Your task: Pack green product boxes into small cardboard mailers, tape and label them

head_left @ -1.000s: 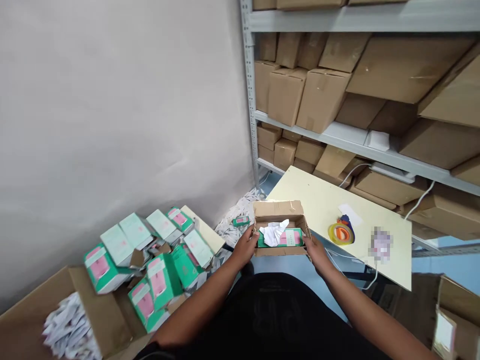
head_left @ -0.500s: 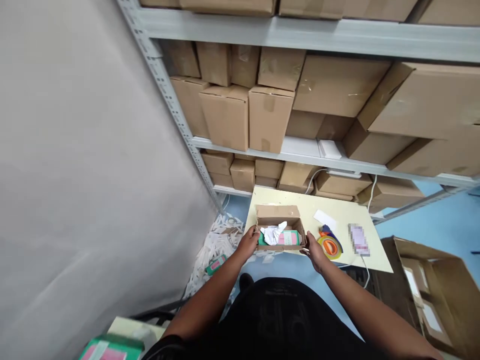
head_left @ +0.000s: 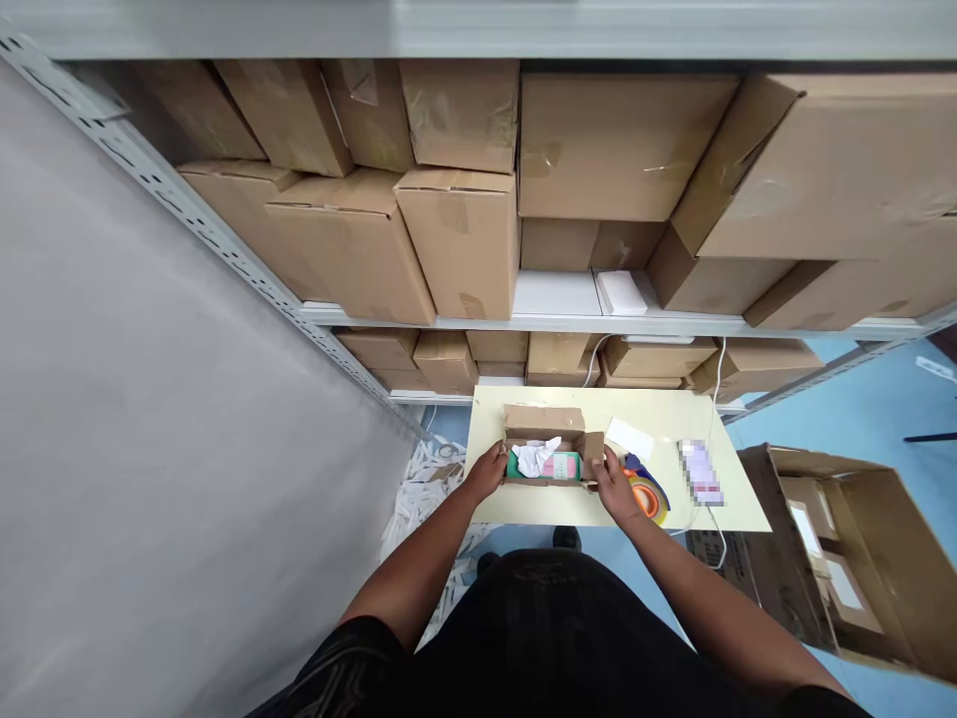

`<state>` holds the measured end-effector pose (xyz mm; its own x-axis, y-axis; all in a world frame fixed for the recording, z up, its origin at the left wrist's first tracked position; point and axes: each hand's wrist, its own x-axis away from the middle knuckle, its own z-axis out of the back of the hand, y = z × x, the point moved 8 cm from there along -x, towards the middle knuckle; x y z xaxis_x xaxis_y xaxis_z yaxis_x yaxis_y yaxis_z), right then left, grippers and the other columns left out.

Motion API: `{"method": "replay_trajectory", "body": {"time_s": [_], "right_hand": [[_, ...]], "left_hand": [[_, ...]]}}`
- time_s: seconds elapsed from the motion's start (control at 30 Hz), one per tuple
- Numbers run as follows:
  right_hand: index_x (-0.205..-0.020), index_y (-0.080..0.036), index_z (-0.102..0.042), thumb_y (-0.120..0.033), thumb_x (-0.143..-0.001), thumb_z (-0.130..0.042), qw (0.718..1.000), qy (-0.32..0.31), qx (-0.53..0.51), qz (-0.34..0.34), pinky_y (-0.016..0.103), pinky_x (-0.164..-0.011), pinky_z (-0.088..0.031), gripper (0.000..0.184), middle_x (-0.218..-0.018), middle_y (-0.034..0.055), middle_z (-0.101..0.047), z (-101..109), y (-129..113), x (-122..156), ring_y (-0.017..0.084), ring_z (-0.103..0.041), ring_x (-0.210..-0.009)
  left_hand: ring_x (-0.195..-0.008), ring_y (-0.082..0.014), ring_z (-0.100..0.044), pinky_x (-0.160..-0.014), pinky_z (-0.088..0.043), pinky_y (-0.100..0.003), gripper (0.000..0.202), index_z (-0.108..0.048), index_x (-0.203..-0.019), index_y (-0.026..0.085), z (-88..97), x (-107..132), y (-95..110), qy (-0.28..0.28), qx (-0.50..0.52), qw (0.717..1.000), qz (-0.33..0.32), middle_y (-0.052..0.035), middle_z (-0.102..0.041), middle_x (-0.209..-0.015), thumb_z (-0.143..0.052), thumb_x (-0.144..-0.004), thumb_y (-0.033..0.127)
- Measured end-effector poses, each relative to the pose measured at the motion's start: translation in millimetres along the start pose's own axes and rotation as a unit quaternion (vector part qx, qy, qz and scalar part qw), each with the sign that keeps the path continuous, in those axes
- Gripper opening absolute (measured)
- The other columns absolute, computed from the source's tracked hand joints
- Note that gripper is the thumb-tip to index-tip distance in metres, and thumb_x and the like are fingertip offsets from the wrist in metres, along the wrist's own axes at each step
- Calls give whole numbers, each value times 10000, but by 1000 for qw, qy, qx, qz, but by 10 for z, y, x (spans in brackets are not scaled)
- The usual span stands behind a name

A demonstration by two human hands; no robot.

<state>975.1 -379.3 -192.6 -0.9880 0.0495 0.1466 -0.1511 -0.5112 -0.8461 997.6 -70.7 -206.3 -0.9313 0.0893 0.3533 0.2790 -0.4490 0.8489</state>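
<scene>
A small open cardboard box [head_left: 544, 421] sits on a pale yellow table [head_left: 673, 499], its flaps up. Inside lie a green and pink packet [head_left: 562, 465] and crumpled white paper [head_left: 532, 456]. My left hand [head_left: 486, 471] grips the box's left end. My right hand [head_left: 616, 486] holds the right end, fingers curled round the side flap. An orange and yellow tape roll [head_left: 647, 496] lies just right of my right hand.
A white slip [head_left: 629, 438] and a blurred card with a cable [head_left: 697, 473] lie on the table. Metal shelving [head_left: 538, 317] packed with cardboard boxes rises behind. An open carton [head_left: 844, 558] stands on the blue floor at right; white paper strips [head_left: 419, 494] litter the floor left.
My view has swung right, from the pile of green packets to the shelving. The small box has come from in front of the table's edge onto the table, both hands still on it.
</scene>
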Motion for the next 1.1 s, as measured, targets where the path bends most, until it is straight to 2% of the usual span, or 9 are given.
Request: {"method": "replay_trajectory", "body": {"time_s": [0.17, 0.3, 0.43, 0.6, 0.73, 0.8, 0.9, 1.0, 1.1], "right_hand": [[-1553, -238, -420, -538, -1019, -409, 985, -66, 148, 56, 428, -911, -573, 612, -1236, 116, -736, 33, -160, -213, 271, -743, -963], [-1505, -225, -520, -499, -1029, -424, 957, -98, 234, 143, 452, -1015, -548, 557, -1594, 145, -465, -50, -337, -286, 305, -657, -1241], [-1414, -227, -621, -402, -1039, -401, 947, -147, 207, 196, 428, -1055, -541, 468, -1681, 113, -319, -57, -278, -319, 274, -611, -1318], [-1532, -266, -492, -178, -928, -443, 938, -166, 176, 247, 465, -1184, -428, 613, -1671, 70, -356, 185, -154, -214, 249, -425, -1492], [-1590, -278, -386, -235, -873, -583, 927, -192, 197, 255, 519, -1198, -393, 745, -1663, 90, -366, 150, -159, -28, 292, -400, -1497], [-1570, -255, -399, -344, -918, -589, 945, -165, 166, 227, 511, -1157, -435, 684, -1616, 127, -421, 83, -182, -34, 299, -457, -1447], [-1508, -226, -432, -484, -961, -522, 989, -73, 94, 92, 462, -967, -557, 612, -1464, 165, -524, 12, -64, -196, 270, -647, -1155], [-1458, -188, -450, -541, -903, -557, 998, -24, 61, -20, 424, -852, -573, 667, -1331, 154, -570, -99, 121, -329, 231, -672, -905], [-1442, -161, -449, -545, -835, -615, 997, -19, 52, -60, 414, -848, -558, 738, -1240, 130, -598, -185, 224, -394, 227, -660, -849]], "left_hand": [[-911, -223, -644, -909, -487, -355, 324, -627, -1004, 212, -20, -98, 1, 17, -16, 1000, 12, -34, -695, -898, -430, -958, 466], [-1070, -248, -649, -990, -469, -369, 395, -627, -1156, 213, -50, -74, 4, 30, 1, 1000, 6, -68, -721, -1110, -482, -947, 515], [-1081, -255, -656, -974, -497, -376, 490, -634, -1208, 220, -74, -39, -154, 38, 49, 997, 37, -70, -726, -1157, -491, -943, 606], [-1181, -275, -624, -957, -525, -391, 536, -664, -1137, 221, 47, -187, -341, 86, 108, 987, 79, -93, -704, -1237, -444, -939, 668], [-1265, -289, -594, -1013, -498, -424, 566, -633, -1223, 231, 167, -479, -285, 104, 129, 982, 88, -127, -640, -1379, -457, -931, 684], [-1260, -285, -601, -1004, -504, -430, 582, -622, -1255, 226, 190, -618, -210, 101, 145, 980, 91, -139, -627, -1400, -431, -945, 680], [-1255, -260, -611, -992, -513, -409, 557, -614, -1283, 219, 186, -737, -55, 89, 200, 972, 83, -128, -638, -1388, -404, -968, 628], [-1256, -236, -614, -1004, -508, -385, 509, -597, -1328, 234, 209, -697, 110, 85, 252, 962, 58, -111, -641, -1386, -444, -964, 555], [-1247, -237, -618, -1055, -488, -407, 503, -603, -1337, 229, 261, -516, 267, 79, 240, 968, 4, -107, -659, -1359, -464, -966, 539]]}}
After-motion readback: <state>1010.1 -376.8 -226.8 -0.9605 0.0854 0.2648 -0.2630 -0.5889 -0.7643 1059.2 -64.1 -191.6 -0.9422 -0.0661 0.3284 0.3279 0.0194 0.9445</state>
